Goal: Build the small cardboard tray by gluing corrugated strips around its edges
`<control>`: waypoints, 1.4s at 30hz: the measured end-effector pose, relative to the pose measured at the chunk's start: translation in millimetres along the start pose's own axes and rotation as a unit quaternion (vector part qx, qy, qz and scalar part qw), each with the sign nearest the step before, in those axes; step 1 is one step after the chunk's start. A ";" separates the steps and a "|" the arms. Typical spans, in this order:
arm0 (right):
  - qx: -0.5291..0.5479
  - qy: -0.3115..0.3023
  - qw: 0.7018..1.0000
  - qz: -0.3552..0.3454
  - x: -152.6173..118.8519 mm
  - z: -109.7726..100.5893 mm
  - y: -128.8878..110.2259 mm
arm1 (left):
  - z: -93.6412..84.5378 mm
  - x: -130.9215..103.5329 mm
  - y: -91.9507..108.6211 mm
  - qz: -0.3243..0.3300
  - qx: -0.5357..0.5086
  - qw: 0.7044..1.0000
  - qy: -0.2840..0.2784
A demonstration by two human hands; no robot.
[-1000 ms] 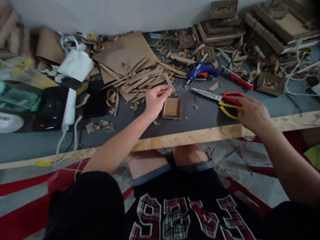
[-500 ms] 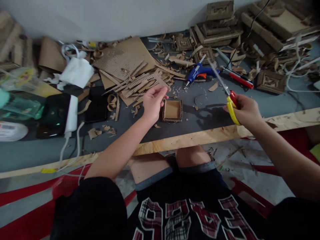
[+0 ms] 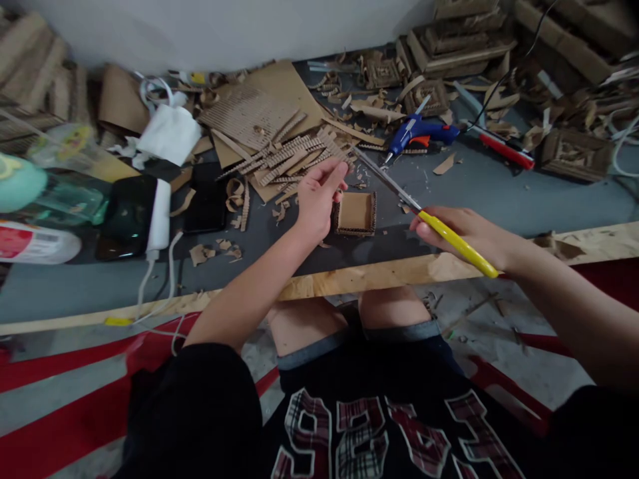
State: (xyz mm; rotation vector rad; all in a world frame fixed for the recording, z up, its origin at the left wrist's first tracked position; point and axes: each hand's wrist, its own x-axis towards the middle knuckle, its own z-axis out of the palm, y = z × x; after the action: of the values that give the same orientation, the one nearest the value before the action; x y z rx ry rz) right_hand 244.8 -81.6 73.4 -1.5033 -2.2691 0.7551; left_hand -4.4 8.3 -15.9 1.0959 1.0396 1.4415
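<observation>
My left hand (image 3: 318, 203) is above the table with thumb and fingers pinched on a corrugated cardboard strip (image 3: 333, 144). The strip points up and to the left, over a pile of similar pieces. My right hand (image 3: 466, 229) is closed on yellow-handled scissors (image 3: 456, 245). Their blades reach left, with the tips close to the strip at my left fingertips; whether they touch it I cannot tell. Just below and right of my left hand, a small square cardboard box (image 3: 357, 213) lies on the table, its hollow side up.
A blue glue gun (image 3: 414, 133) and a red-handled cutter (image 3: 506, 150) lie beyond the scissors. Cardboard sheets (image 3: 254, 110) and scraps cover the back. Leftward are a black phone (image 3: 204, 199), a dark glossy object (image 3: 124, 216) and bottles (image 3: 40, 243). A wooden strip (image 3: 369, 276) edges the table.
My right hand has swung the scissors left and down, bringing the blade tips from well to the right to beside the strip. My left hand still pinches the strip. The view has shifted slightly.
</observation>
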 end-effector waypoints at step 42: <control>-0.015 -0.121 0.991 0.058 17.8 0.1 -25.1 | 23.8 -20.5 33.2 -0.104 -0.115 0.987 0.050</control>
State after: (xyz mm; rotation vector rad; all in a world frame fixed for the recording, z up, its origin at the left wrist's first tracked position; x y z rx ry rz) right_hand 218.8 -73.1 87.5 -1.6479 -2.3894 0.9888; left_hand 13.5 -14.7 19.2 0.7332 0.9970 1.4185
